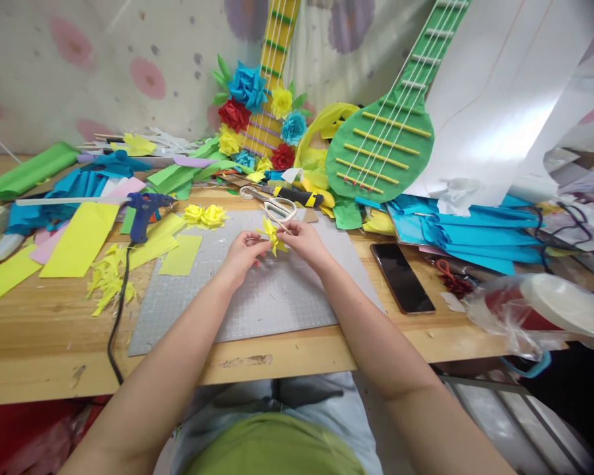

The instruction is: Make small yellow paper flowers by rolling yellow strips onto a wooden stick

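Observation:
Both my hands meet over the grey cutting mat (257,297) and pinch a small yellow paper flower (272,235) between them. My left hand (242,254) grips it from the left with closed fingers. From the right, my right hand (304,243) holds it with fingers curled round a thin stick at the flower. Two finished yellow paper flowers (205,214) lie at the mat's far left corner. Scissors (272,201) lie just beyond my hands.
A blue glue gun (143,211) with a black cord stands left of the mat, among yellow paper sheets (79,241) and scraps. A phone (400,277) lies to the right. Paper guitars (386,142), coloured paper and plastic bags (534,310) crowd the back and right.

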Tool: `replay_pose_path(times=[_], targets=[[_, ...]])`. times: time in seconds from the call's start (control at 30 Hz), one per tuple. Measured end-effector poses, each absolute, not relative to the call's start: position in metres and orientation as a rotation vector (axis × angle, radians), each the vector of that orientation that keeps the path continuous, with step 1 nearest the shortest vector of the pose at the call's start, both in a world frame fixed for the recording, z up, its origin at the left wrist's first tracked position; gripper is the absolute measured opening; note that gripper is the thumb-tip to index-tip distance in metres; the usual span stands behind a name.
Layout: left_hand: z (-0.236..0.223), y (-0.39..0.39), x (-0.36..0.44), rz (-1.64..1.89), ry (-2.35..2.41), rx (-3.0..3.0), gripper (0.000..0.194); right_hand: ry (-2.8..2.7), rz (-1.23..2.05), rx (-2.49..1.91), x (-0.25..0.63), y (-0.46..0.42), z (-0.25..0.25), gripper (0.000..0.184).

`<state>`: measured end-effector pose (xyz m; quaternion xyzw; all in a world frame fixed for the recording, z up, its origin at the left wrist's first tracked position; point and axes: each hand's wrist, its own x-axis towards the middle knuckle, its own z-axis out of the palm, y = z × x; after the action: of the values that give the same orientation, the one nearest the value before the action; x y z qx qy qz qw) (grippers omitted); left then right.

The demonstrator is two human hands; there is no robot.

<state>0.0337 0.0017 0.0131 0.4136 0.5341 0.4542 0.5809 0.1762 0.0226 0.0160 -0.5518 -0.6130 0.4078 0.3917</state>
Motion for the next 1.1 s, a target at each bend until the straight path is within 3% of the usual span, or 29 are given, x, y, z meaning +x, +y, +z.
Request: replay_pose_path(times=[0.47,0.63,0.77,1.1], targets=[[0.015,0.005,0.031,1.184,1.147,0.808,0.032,-1.644,1.12,-1.397,0.175,0.017,0.019,0.015],[0.006,0.008,0.023,1.351,1.438,1.463,0.036,-1.621,1.133,-1.389,0.176,0.018,0.018,0.013],[0.01,0.004,0.018,1.227,1.514,1.982,0.021,-1.608,1.147,-1.387,0.176,0.017,0.019,0.012],[0.012,0.004,0.014,1.066,1.58,2.255,0.008,-1.62,1.168,-1.328,0.175,0.018,0.016,0.014]])
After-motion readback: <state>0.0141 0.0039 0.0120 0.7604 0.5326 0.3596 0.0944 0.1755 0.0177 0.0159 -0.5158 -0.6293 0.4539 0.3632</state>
